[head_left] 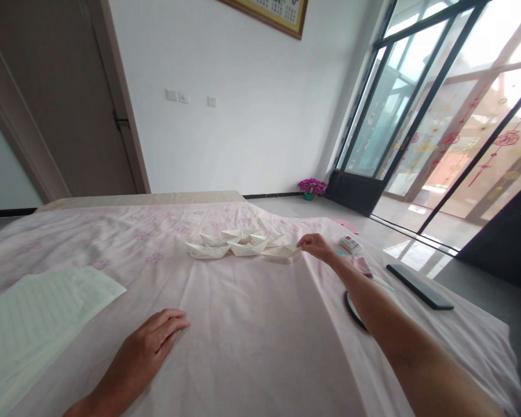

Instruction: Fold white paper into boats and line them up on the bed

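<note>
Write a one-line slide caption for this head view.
Right hand touches the nearest paper boat in a cluster on a pink cloth; left hand rests flat.

Paper boats (243,243): about six, clustered. Lined paper stack (35,324): one. Dark remote (419,286): one. Flower pot (311,187): one.

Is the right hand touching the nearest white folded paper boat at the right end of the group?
Touching. In the head view the right hand's fingertips meet the pointed end of the rightmost white folded paper boat on the pink cloth, no gap visible.
</note>
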### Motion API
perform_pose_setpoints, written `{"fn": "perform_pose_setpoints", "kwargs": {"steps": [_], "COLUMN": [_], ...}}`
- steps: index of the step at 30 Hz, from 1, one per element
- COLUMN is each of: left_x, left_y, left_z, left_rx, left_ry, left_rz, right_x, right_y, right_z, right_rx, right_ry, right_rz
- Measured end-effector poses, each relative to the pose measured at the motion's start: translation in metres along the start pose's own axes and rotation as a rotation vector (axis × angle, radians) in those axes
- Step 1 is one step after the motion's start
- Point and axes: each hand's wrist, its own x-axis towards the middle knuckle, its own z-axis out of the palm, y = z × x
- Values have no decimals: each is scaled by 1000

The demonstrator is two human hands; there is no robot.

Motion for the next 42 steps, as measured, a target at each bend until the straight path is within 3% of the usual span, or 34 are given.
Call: {"fn": "perform_pose_setpoints", "kwargs": {"steps": [9,14,17,21,24,27,32,37,42], "left_x": [-2,7,26,58,73,78,81,82,80], "left_y": [-5,8,29,62,77,82,79,76,78], "left_z": [1,-1,1,6,8,5,-2,4,7], "left_rx": [-3,-46,-46,-57,-66,-38,7,300,477], "left_ry": [0,85,135,62,11,-3,-2,8,39], "left_rz": [23,40,27,178,310,355,330,228,150], "right_x": [-12,-20,-26,-43,-57,-69,-76,-73,-89], "right_y": [-20,-65,-107,-159,-183,-192,-190,-196,-212], "right_z": [-2,-1,19,62,89,110,122,83,45], "right_rx": [165,322,412,480,609,672,727,490,46], "right_ry": [-68,-240,-447,-687,-840,-897,-817,-384,-368], "right_rz": [103,43,-44,-147,-267,-309,-323,-273,-614]}}
